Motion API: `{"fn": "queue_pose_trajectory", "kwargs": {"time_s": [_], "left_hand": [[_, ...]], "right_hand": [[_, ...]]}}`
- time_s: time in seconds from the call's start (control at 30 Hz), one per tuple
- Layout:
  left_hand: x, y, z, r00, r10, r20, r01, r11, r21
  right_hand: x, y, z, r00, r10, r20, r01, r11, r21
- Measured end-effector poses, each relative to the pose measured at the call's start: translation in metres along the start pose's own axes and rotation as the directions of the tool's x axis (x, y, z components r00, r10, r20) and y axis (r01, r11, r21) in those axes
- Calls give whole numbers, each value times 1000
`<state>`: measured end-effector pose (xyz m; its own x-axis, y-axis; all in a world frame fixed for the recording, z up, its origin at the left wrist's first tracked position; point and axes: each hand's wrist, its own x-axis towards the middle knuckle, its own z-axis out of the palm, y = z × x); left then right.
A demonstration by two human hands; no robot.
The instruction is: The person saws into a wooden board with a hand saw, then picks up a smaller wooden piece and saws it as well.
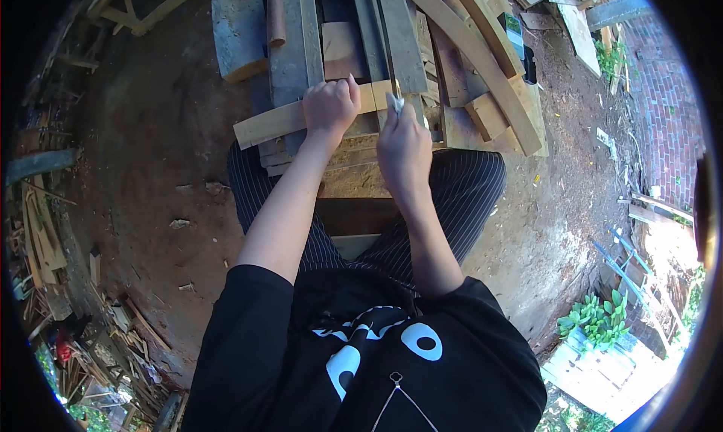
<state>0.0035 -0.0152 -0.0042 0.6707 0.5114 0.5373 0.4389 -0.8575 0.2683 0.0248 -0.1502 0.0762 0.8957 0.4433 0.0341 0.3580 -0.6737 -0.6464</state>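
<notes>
My left hand [329, 110] is closed over a curved wooden piece [273, 125], pressing it against the worn wooden bench [287, 69]. The wood lies crosswise on the bench, with its left end sticking out past the edge. At its right end, my right hand [405, 142] is closed round a tool [397, 102] with a pale grey part showing above the fingers. Most of that tool is hidden by the hand, so its kind cannot be made out. A tool with a round brown wooden handle [276, 22] lies on the bench beyond my left hand.
Long curved wooden pieces [486, 67] lie at the bench's right side, near a small wood block [487, 117]. Sawdust [354, 181] covers the near edge, between my knees. Scrap wood [44, 240] is piled at far left. Leafy plants [595, 320] grow at lower right.
</notes>
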Motion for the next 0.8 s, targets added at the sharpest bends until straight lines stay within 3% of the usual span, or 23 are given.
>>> {"fn": "queue_pose_trajectory", "kwargs": {"time_s": [0.13,0.23,0.53,0.8], "left_hand": [[2,3,-4,999,-37,39,37,999,-5],[1,3,-4,999,-36,41,37,999,-24],[2,3,-4,997,-46,63,47,999,-6],[3,3,-4,998,-34,52,34,999,-12]], "right_hand": [[-37,34,-7,980,-48,191,71,991,-114],[-60,49,0,975,-22,220,43,995,-91],[-72,47,9,995,-41,92,40,999,3],[-89,62,7,984,14,177,-5,999,-46]]}}
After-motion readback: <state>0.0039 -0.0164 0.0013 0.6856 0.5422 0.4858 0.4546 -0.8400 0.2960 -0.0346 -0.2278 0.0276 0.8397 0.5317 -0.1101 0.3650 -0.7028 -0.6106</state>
